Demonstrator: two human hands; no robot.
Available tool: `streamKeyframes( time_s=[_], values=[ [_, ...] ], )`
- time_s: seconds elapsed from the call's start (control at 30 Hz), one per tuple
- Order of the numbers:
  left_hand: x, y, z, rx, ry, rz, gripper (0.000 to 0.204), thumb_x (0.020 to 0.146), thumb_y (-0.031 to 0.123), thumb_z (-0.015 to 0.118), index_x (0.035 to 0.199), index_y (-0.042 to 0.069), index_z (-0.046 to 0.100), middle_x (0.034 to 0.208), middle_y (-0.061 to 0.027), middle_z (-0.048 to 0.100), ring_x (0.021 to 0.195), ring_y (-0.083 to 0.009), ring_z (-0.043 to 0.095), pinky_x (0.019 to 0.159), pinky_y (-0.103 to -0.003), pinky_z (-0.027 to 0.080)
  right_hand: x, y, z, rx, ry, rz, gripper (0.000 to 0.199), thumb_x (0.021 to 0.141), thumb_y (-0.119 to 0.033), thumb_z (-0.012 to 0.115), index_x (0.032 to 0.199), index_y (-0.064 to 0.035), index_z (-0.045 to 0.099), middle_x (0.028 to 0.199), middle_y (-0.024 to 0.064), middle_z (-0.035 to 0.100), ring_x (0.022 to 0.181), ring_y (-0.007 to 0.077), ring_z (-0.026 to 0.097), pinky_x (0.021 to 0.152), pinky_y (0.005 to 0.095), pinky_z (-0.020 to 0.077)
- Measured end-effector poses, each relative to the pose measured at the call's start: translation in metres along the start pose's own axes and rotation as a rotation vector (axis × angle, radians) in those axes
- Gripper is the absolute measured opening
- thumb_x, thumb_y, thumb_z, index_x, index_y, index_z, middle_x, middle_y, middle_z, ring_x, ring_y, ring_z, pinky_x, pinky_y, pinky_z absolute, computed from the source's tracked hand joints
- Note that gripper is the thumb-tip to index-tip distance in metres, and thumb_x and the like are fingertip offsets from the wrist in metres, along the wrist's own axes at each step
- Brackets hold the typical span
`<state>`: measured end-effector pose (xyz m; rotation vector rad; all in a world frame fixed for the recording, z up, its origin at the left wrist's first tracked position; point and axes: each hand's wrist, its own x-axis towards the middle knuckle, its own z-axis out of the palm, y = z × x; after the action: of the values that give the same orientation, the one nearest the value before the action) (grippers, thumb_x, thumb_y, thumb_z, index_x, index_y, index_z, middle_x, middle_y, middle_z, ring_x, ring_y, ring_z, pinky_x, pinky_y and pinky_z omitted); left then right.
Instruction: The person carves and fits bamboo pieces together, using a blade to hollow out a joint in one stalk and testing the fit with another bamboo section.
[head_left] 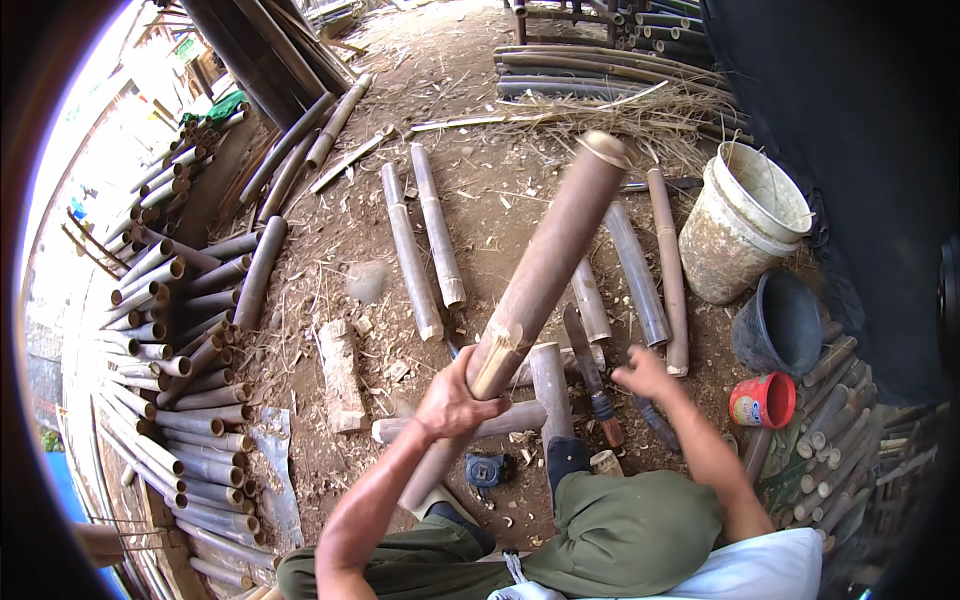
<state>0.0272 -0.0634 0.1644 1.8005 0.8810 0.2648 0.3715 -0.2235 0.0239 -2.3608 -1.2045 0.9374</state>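
- The left hand (458, 405) is gripping a thick brown bamboo pole (558, 245), and its fingers are wrapping around the lower part.
- The pole is tilting up to the right, over the dirt ground (490, 200).
- The right hand (647, 376) is hovering beside a big knife (592, 378), with its thumb and a finger spreading apart.
- A tape measure (485, 470) is lying near the left hand.
- A white bucket (725, 240), a dark bucket (750, 325) and a red tub (744, 403) are sitting on the right.
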Motion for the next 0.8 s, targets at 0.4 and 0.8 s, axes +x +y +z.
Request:
streamKeyframes(
  time_s=[0.4,0.8],
  values=[
    [0.008,-0.001,0.099,-0.197,0.558,-0.006,0.077,0.069,0.034,0.088,0.125,0.003,0.045,0.114,-0.0179,0.062,0.102,-0.0289,0.063,0.089,-0.043,0.051,-0.017,0.048,0.146,0.094,0.248,0.132,0.053,0.080,-0.026,0.072,0.119,0.0006,0.048,0.115,0.0265,0.059,0.111,0.0446,0.055,0.093,0.0494,0.0455],
    [0.016,-0.019,0.073,-0.245,0.654,0.010,0.075,0.069,0.029,0.083,0.127,0.006,0.042,0.100,-0.0137,0.063,0.093,-0.0249,0.065,0.078,-0.040,0.058,-0.030,0.021,0.143,0.168,0.325,0.177,0.054,0.082,-0.033,0.067,0.125,-0.0023,0.055,0.107,0.0261,0.065,0.102,0.0427,0.062,0.090,0.0486,0.0489]
  ],
)
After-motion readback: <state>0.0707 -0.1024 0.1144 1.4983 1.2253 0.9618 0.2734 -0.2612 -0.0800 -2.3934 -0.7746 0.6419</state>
